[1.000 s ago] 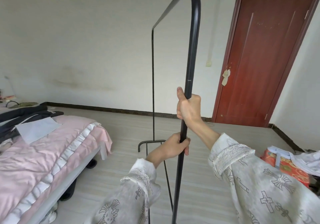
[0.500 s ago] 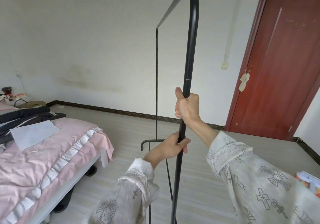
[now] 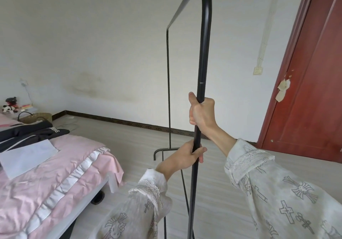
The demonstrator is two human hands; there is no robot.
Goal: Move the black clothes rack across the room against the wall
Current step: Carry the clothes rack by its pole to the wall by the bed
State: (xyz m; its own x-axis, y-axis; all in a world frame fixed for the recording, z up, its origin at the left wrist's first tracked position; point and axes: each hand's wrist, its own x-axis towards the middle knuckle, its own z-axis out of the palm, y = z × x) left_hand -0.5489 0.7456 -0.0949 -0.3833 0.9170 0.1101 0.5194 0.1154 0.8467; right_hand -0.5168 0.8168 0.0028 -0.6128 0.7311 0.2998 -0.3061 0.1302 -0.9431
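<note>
The black clothes rack [image 3: 204, 41] stands right in front of me, empty, its near upright pole running from the top of the view to the bottom. My right hand [image 3: 202, 112] is wrapped around that pole at mid height. My left hand [image 3: 187, 155] grips the same pole just below it. The rack's far upright and its curved foot are visible behind my hands, over the pale floor. The white wall [image 3: 111, 44] lies ahead, beyond the rack.
A bed with pink bedding [image 3: 46, 170], a white sheet and dark clothes on it fills the lower left. A red-brown door [image 3: 314, 90] is at the right. A basket [image 3: 35, 117] and small toys sit in the far left corner.
The view has swung left: the door has slid toward the right edge and the left corner has come into sight. Both hands keep the same grip on the pole.
</note>
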